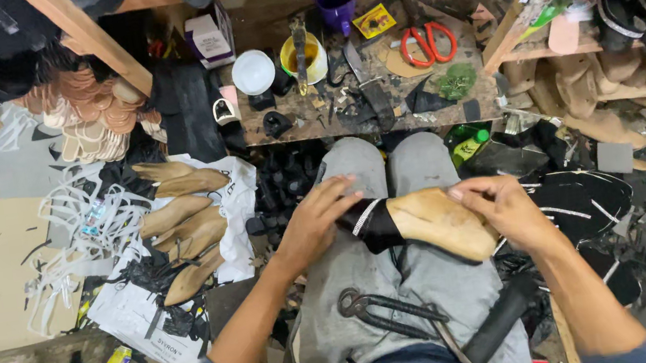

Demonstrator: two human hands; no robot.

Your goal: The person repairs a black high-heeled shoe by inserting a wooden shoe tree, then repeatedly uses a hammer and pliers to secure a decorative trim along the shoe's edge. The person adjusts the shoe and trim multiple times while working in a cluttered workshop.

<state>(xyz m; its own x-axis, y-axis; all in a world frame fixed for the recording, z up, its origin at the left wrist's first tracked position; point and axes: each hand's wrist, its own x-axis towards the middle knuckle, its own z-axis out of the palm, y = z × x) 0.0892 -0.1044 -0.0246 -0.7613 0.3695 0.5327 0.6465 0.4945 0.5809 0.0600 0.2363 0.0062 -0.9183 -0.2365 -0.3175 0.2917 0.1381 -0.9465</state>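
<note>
We hold the wooden shoe last (pixel 440 224) across our lap: left hand (pixel 314 223) gripping its black upper (pixel 371 223), right hand (pixel 504 208) pinching the bare end. Keep the left grip firm and pull the upper evenly, judging by the white stitch line; pincers (pixel 383 309) lie on the lap, near.

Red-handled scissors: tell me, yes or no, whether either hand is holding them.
No: the red-handled scissors lie on the workbench, while the left hand and right hand hold a wooden shoe last over the lap.

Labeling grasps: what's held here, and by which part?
A wooden shoe last with a black upper lies across the lap. Left hand grips the black-covered end; right hand grips the bare wooden end.
</note>
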